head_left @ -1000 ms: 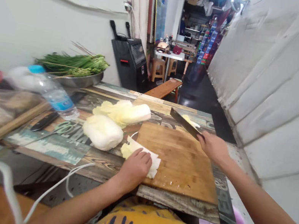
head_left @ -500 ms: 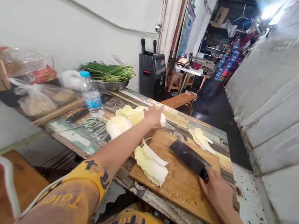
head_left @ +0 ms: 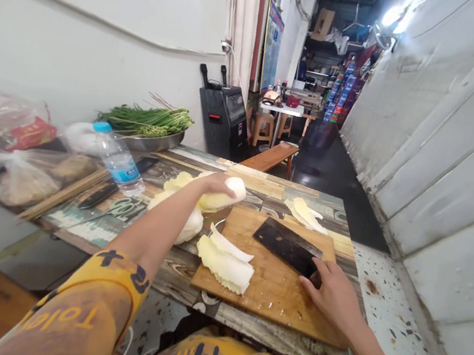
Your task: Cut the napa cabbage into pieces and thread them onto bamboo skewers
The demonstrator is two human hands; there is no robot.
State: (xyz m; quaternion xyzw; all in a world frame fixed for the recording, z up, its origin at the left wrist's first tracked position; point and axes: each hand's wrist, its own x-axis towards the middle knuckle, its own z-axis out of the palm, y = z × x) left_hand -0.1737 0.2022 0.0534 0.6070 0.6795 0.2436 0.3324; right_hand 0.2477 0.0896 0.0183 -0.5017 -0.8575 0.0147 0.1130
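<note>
My left hand [head_left: 214,183] reaches across the table and is closed around a pale Chinese cabbage [head_left: 236,188], thumb on top near its white stem end; most fingers are hidden behind it. Under my left forearm lies a second cabbage [head_left: 191,228], partly covered. My right hand [head_left: 332,296] grips the handle end of a dark, broad-bladed cleaver [head_left: 284,244], which lies flat on the wooden cutting board [head_left: 276,291]. Loose cabbage leaves [head_left: 226,264] rest at the board's left side, beside the blade. More leaves [head_left: 305,213] lie on the table beyond the board.
To the left are a water bottle [head_left: 122,164], scissors [head_left: 124,208], a black-handled knife [head_left: 98,196], wooden sticks [head_left: 64,193] and plastic bags [head_left: 23,179]. A metal bowl of green vegetables [head_left: 147,140] stands by the wall. Beyond the table are a black speaker [head_left: 224,120] and a bench [head_left: 271,156].
The whole view has shifted, so everything sits further left. My left hand has settled lower around the cabbage, its thumb now over the top. My right hand stays on the cleaver.
</note>
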